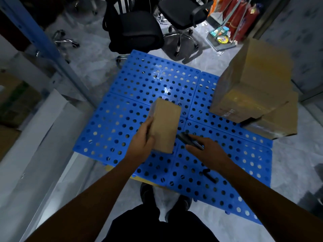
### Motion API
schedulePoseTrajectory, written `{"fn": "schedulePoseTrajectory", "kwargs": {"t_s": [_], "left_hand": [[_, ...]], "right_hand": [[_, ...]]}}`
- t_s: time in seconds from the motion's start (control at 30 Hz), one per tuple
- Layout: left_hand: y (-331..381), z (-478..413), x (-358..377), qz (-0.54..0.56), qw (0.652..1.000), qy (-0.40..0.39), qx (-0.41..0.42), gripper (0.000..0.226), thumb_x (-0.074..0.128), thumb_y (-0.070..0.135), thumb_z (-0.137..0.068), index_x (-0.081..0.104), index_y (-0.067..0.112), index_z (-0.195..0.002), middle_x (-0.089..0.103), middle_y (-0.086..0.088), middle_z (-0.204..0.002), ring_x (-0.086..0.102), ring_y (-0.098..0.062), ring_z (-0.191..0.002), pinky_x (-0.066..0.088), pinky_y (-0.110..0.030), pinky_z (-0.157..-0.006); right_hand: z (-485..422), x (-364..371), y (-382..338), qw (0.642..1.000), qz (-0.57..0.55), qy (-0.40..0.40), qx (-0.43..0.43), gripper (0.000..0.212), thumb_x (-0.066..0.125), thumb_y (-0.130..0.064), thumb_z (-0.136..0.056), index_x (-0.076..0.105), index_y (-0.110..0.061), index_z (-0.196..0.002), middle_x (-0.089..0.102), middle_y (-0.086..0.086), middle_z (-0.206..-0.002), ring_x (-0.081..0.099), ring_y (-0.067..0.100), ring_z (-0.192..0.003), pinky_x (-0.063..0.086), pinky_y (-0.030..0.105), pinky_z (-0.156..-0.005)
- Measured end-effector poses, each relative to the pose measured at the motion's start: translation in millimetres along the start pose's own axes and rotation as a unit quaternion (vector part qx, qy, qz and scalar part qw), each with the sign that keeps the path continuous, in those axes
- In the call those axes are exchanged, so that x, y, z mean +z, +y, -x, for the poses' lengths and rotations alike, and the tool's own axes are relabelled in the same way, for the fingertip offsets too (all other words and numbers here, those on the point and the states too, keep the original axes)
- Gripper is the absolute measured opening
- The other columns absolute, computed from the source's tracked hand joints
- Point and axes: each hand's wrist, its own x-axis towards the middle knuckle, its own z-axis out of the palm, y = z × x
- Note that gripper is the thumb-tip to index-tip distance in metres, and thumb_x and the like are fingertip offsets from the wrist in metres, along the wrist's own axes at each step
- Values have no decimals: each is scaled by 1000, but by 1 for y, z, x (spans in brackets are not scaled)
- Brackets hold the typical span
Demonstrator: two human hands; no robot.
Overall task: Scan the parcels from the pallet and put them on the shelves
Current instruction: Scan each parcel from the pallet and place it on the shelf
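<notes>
Parcel [165, 124], a small brown carton, is gripped along its near-left edge by the left hand [141, 145], over the middle of the blue pallet [122, 95]. The right hand [208, 151] holds a dark scanner [189, 141] just beside it. Scanning seems underway; next, the scanner must find the label, unseen here. Larger cartons [253, 95] crowd the pallet's far right corner

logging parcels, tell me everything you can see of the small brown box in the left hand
The small brown cardboard parcel is an oblong box, closed, no label visible on the facing side. It is held above the blue perforated plastic pallet, tilted, long axis pointing away. The left hand grips its near left edge. A black handheld device in the right hand sits close to its right edge; contact is unclear.
</notes>
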Motion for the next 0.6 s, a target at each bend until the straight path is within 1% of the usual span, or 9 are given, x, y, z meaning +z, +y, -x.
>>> {"fn": "schedulePoseTrajectory", "kwargs": {"t_s": [0.03, 0.07, 0.13, 0.23, 0.27, 0.33, 0.43, 0.5, 0.6], "left_hand": [[-3, 2, -2, -15, 1000, 12, 19, 53, 44, 34, -108, 30, 50, -157, 55, -23, -144, 66, 6, -91, 58, -22, -70], [-5, 3, -4, -24, 999, 15, 26, 51, 46, 29, -109, 36, 51, -154, 49, -28, -148, 64, 9, -101, 59, -22, -73], [-7, 8, -3, -86, 996, 11, 15, 44, 53, 38, -106, 49, 40, -151, 23, -13, -169, 39, -8, -146, 54, -45, -103], [1, 11, 13, -275, 961, -10, -32, 105, 45, 95, -75, 45, 24, -152, 10, -9, -172, 18, -33, -157, 39, -58, -114], [7, 11, 20, -317, 947, -26, -50, 119, 43, 101, -66, 43, 17, -150, 8, -12, -172, 15, -36, -157, 37, -58, -114], [13, 8, 31, -350, 934, -20, -63, 115, 60, 92, -65, 42, 8, -141, 8, -16, -171, 21, -39, -155, 41, -56, -111], [7, 3, 27, -246, 965, 14, -91, 97, 68, 71, -75, 40, 10, -145, 15, -13, -170, 23, -36, -153, 43, -55, -111], [0, 1, 15, -119, 984, 35, -132, 96, 58, 71, -80, 34, 14, -153, 19, -7, -169, 19, -34, -155, 39, -59, -114], [-11, 3, -1, -92, 989, 64, -94, 83, 41, 68, -93, 29, 20, -160, 28, -4, -167, 19, -35, -154, 26, -65, -119]], "right_hand": [[-2, 0, -6, 1000, 26, -9, -9, 57, 64, -53, -91, 50, -38, -144, 63, -6, -132, 60, -3, -60, 41, 8, -46], [-5, 0, -13, 999, 49, -15, -17, 59, 63, -54, -91, 48, -37, -145, 62, -7, -134, 58, -4, -63, 41, 8, -49], [-9, 0, -23, 997, 71, -22, -23, 60, 63, -51, -93, 47, -34, -147, 63, -6, -132, 56, -7, -68, 41, 8, -54], [-14, -1, -35, 997, 78, -20, -4, 59, 64, -48, -93, 47, -31, -148, 69, -2, -119, 63, 0, -75, 50, 18, -63], [-14, -1, -38, 997, 76, -19, 5, 59, 64, -47, -94, 47, -30, -148, 70, -3, -113, 62, 0, -72, 49, 19, -62], [-12, -3, -42, 997, 76, -24, 14, 59, 64, -46, -94, 47, -29, -148, 71, -5, -104, 57, -3, -61, 40, 12, -54], [-7, -8, -47, 994, 101, -32, -1, 59, 64, -45, -94, 47, -27, -148, 71, -2, -111, 57, 1, -62, 39, 13, -54], [-6, -12, -52, 991, 130, -32, -26, 57, 63, -45, -95, 48, -28, -147, 70, -9, -100, 60, 6, -58, 42, 16, -51], [-11, -14, -60, 982, 178, -29, -58, 57, 59, -48, -96, 46, -30, -149, 66, -3, -103, 55, 5, -60, 36, 18, -54]]}}
